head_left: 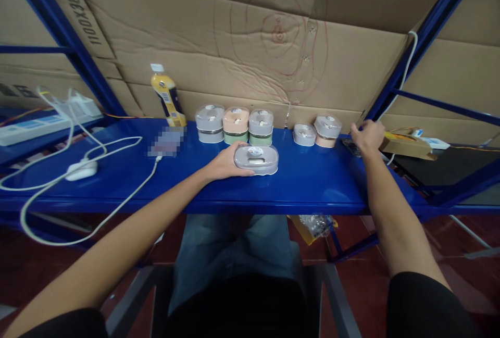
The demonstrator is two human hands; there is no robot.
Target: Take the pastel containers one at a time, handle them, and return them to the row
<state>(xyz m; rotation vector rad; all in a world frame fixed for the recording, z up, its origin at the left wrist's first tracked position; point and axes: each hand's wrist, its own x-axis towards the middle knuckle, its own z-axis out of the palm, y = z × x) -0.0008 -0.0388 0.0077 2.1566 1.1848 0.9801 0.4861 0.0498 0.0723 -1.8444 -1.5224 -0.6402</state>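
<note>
My left hand (pixel 228 163) is wrapped around the left end of a grey oval lidded container (pixel 256 161), which sits on the blue shelf with its clear lid upward. Far to the right, my right hand (pixel 369 136) reaches over the shelf's edge, beside an open cardboard box (pixel 408 146) and a dark flat item (pixel 350 147). Its thumb points left, but the other fingers are mostly hidden, so any hold is unclear. Behind my left hand stand stacked containers: a grey stack (pixel 210 124), a peach-and-green stack (pixel 236 125) and a grey-and-green stack (pixel 261 127).
A small grey container (pixel 304 135) and a grey-and-peach stack (pixel 327 130) stand right of centre. At the left are a yellow-labelled bottle (pixel 169 96), a blurred-out object (pixel 167 141) on a white cable, a white charger (pixel 82 170) and a power strip (pixel 50 120). Cardboard (pixel 175 41) lines the back.
</note>
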